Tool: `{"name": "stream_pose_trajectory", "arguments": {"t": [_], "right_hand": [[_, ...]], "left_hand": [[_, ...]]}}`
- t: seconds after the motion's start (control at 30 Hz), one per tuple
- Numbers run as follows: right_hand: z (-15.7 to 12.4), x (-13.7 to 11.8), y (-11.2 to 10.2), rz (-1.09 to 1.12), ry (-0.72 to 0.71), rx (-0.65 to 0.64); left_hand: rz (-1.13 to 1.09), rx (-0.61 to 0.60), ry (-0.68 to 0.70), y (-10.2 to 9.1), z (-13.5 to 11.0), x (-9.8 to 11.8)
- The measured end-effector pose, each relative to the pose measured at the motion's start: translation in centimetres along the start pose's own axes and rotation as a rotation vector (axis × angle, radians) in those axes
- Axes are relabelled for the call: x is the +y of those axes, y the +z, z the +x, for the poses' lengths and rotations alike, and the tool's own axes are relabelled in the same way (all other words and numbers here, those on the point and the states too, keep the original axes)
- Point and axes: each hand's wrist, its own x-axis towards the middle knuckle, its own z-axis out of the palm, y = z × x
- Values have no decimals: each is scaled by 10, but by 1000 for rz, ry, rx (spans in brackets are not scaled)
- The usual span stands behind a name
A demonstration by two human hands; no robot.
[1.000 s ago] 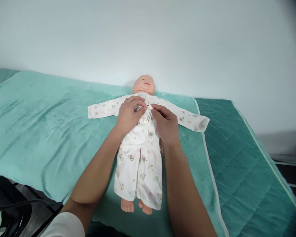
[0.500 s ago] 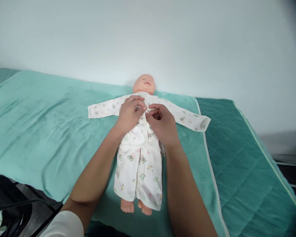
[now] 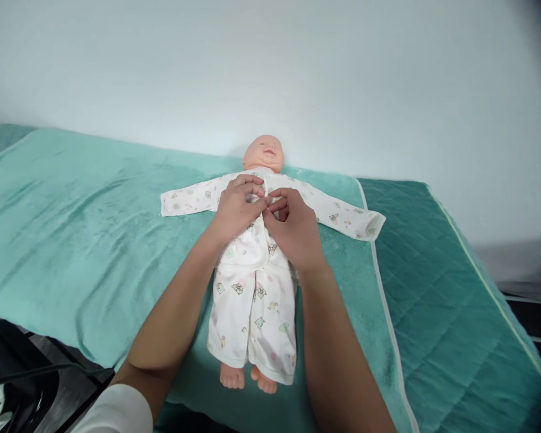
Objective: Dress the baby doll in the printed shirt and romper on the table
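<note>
A baby doll (image 3: 263,154) lies on its back, head away from me and bare feet toward me. It wears a white printed long-sleeved shirt (image 3: 246,249) and matching trousers (image 3: 252,313). On the shirt's front opening at the chest, my left hand (image 3: 240,207) pinches the fabric edge between thumb and fingers. Right against it, my right hand (image 3: 296,225) is closed on the other side of the same opening, fingertips meeting my left thumb. Any fastener between the fingertips is hidden. Both sleeves stretch outward, with no doll hands showing at the cuffs.
Beneath the doll lies a light green blanket (image 3: 72,240), spread over a darker green quilted cover (image 3: 437,288). A pale wall (image 3: 270,72) stands right behind the doll's head. Black objects (image 3: 27,367) sit below the bed edge at the lower left.
My right hand has shifted slightly left, bringing its fingertips against my left thumb at the shirt opening. The shirt front has moved slightly left with it; the doll otherwise lies the same.
</note>
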Motion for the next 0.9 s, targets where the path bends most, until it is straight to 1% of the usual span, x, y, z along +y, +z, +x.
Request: {"name": "stream_pose_trajectory", "arguments": {"t": [0.23, 0.5, 0.67, 0.8, 0.9], "right_hand": [[0, 2, 0, 60, 13, -8], [-1, 3, 1, 116, 4, 15], [0, 5, 2, 141, 3, 12], [0, 5, 1, 148, -9, 10], [0, 5, 1, 135, -19, 11]], "left_hand": [[-36, 63, -59, 4, 0, 2], [-29, 87, -82, 5, 1, 0], [-11, 84, -35, 3, -2, -1], [61, -1, 94, 0, -1, -2], [167, -60, 129, -1, 1, -2]]}}
